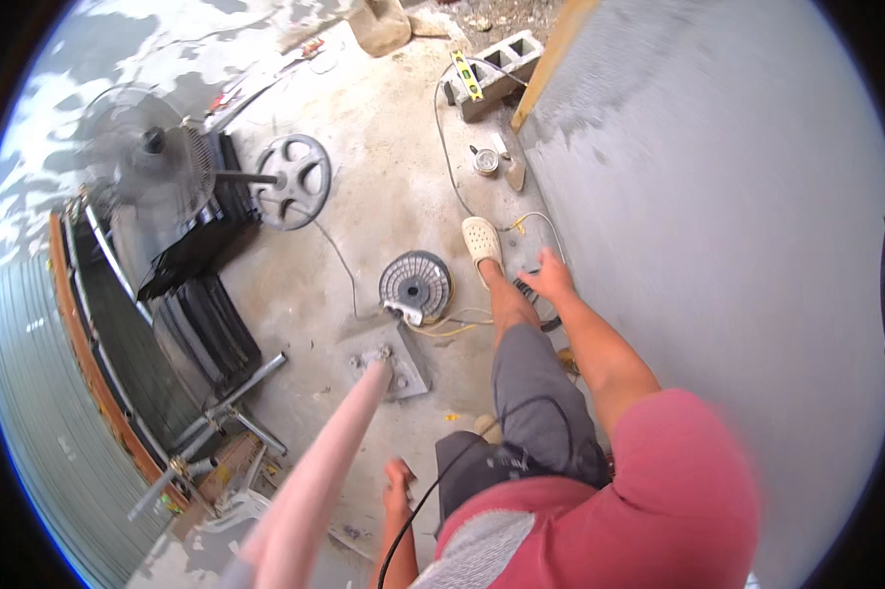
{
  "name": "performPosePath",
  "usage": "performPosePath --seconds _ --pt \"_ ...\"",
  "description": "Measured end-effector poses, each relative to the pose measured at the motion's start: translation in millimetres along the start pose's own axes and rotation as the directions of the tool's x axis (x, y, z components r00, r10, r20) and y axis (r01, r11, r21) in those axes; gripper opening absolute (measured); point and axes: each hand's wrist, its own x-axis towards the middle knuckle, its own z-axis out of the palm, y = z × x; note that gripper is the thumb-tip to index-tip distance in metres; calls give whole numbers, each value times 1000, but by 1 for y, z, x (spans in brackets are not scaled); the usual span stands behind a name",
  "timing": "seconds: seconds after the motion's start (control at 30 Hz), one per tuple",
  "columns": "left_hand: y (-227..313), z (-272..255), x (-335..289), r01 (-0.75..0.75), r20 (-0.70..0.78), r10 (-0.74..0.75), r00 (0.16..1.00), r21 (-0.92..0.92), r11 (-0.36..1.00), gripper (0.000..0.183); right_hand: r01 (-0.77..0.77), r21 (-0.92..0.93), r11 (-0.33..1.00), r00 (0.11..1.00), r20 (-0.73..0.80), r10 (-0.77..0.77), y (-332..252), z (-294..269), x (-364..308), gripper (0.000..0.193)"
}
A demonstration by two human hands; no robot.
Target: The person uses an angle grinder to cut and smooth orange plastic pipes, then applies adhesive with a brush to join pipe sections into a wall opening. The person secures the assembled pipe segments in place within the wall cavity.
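Right hand [552,279]: fingers parted, not closed, at the dark object [529,289] on the floor between my shoe [481,239] and the grey wall [707,216]; contact I could not tell. Left hand [398,481]: low, fingers curled; could not tell whether it gripped anything. Judgement: a sound reach called for the whole palm round the body, fingertips clear of the pale cable [554,227] looping beside it, foot planted, and no drag on the cord.
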Motion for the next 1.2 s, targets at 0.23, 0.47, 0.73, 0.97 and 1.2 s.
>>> performPosePath --seconds 0.23,0.47,0.73,0.97,1.2 --pt "82 58 21 428 -477 -251 843 310 849 63 99 -152 983 995 11 -99 -70 67 298 64" --pt "148 113 67 566 -510 -316 800 469 678 63 286 -218 933 952 -46 -302 -59 124 430 63" --pt "260 143 124 434 -412 -216 886 566 701 61 243 -76 967 967 -54 -248 -66 115 439 57" --pt "477 222 155 44 -318 101 943 417 908 57 223 39 974 956 -206 -210 -167 -35 336 50" --pt "720 293 145 -415 1 448 894 373 830 44 146 160 976 921 -383 -75 -300 -204 255 54"
